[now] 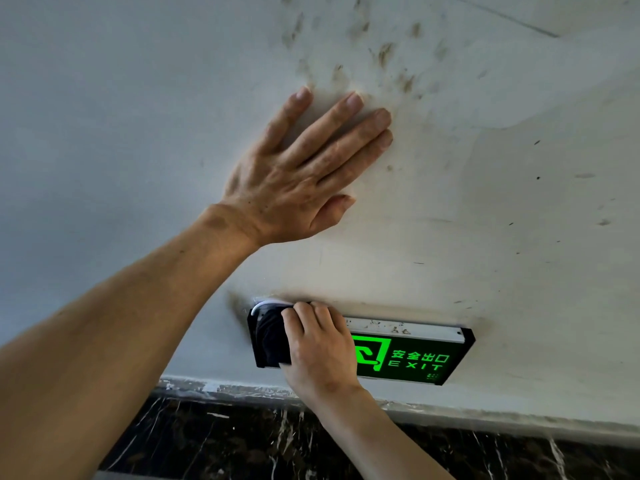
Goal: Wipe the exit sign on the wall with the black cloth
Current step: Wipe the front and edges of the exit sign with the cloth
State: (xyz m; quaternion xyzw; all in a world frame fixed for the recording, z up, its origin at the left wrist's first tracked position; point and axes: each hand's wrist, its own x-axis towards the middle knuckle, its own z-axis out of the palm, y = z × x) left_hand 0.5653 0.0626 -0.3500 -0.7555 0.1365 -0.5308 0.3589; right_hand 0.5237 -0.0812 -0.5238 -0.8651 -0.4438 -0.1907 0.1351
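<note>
The exit sign (412,358) is a black box with glowing green letters, fixed low on the white wall. My right hand (320,348) covers its left half and presses the black cloth (272,337) against the sign's left end. Only a dark bunch of the cloth shows past my fingers. My left hand (304,168) lies flat on the wall above the sign, fingers spread, holding nothing.
The white wall (502,220) carries brown smudges above my left hand and grey marks around the sign. Below the sign runs a dark marble skirting (242,441) with white veins.
</note>
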